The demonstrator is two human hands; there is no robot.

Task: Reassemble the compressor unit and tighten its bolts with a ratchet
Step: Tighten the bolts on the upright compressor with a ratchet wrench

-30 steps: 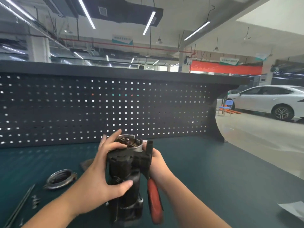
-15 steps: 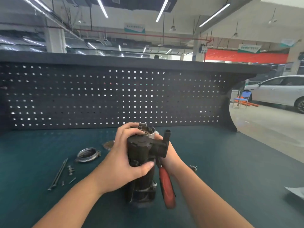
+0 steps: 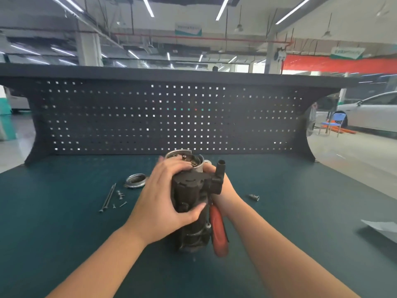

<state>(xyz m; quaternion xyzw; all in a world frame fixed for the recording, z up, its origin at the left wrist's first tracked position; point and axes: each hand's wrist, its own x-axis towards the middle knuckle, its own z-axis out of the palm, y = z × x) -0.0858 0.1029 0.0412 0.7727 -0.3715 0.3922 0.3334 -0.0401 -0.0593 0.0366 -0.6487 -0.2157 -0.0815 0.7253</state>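
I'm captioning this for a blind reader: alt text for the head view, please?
Two hands hold a black compressor upright on a green workbench; the right hand also grips a red-handled tool. Loose bolts and a metal ring lie left.

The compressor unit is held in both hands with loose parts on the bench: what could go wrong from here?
1. The compressor unit has an open top; dirt or a small part might fall in.
2. The right hand also holds a red-handled tool, so its grip may slip.
3. The loose bolts might roll away.
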